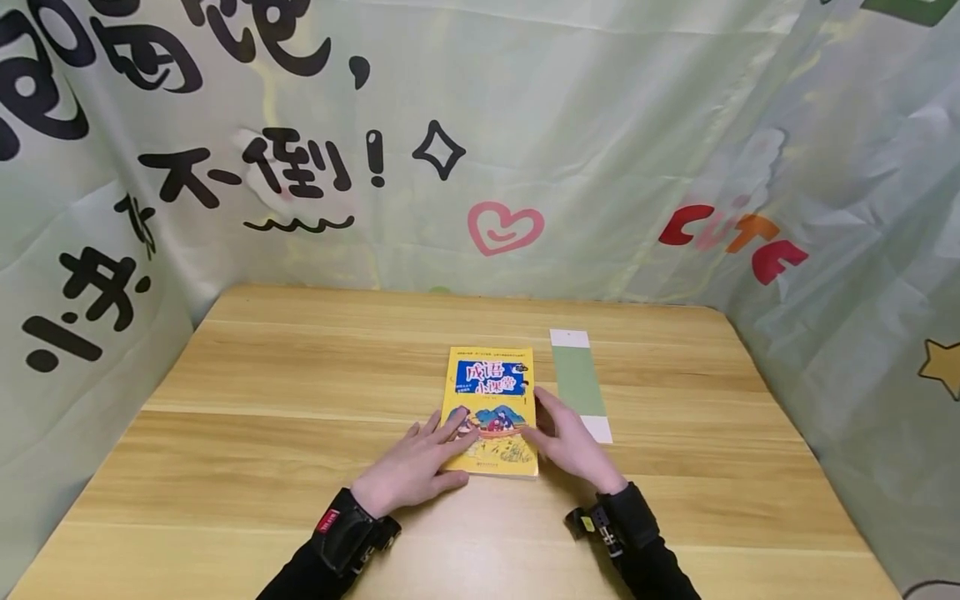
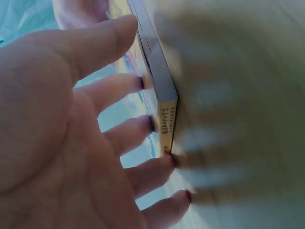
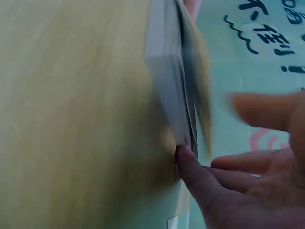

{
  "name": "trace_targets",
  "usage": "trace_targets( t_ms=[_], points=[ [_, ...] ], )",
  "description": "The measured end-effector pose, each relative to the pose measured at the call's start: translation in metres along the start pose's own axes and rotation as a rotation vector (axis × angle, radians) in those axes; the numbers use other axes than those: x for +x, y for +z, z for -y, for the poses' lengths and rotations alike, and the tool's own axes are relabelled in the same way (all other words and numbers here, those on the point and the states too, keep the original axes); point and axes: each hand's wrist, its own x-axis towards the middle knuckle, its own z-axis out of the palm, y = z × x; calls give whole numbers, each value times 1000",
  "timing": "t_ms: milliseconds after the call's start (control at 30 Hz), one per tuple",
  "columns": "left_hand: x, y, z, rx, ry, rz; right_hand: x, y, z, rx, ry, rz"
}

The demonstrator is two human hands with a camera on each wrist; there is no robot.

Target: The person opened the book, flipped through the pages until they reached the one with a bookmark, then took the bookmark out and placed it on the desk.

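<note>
A yellow paperback book (image 1: 498, 460) with a blue title panel and Chinese characters lies face up on the wooden table. My left hand (image 1: 411, 468) rests over its lower left side, fingers spread, some on the cover and others by the spine in the left wrist view. At the book's right edge is my right hand (image 1: 576, 448). In the right wrist view, one fingertip (image 3: 187, 155) meets the page edges near a corner, while the blurred thumb stands apart from the cover. The front cover (image 3: 202, 81) is lifted a little off the pages there.
A green strip with white ends (image 1: 577, 379) lies just right of the book, beyond my right hand. The wooden table (image 1: 300, 350) reaches back to a pale printed cloth (image 1: 615, 150), which hangs behind and along both sides.
</note>
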Motion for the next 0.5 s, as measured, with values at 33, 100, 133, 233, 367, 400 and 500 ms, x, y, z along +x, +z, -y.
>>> trace_targets(
  t_ms=[33,100,133,233,367,400,500],
  points=[
    [0,0,0,-3,1,4,0,0,1,-34,-5,17],
    [-1,-1,-1,-14,4,15,0,1,2,-88,-8,39],
    [-1,-1,0,-19,6,22,0,1,3,-105,-5,44],
    [-2,-2,1,-30,8,39,0,1,3,-140,19,41],
    [-3,-4,3,-36,6,44,-2,0,2,-118,16,44],
    [-4,-5,3,-43,5,45,-3,-1,1,-114,10,40],
    [-7,-10,4,-78,-1,49,-7,-6,0,-111,-18,7]
  ],
)
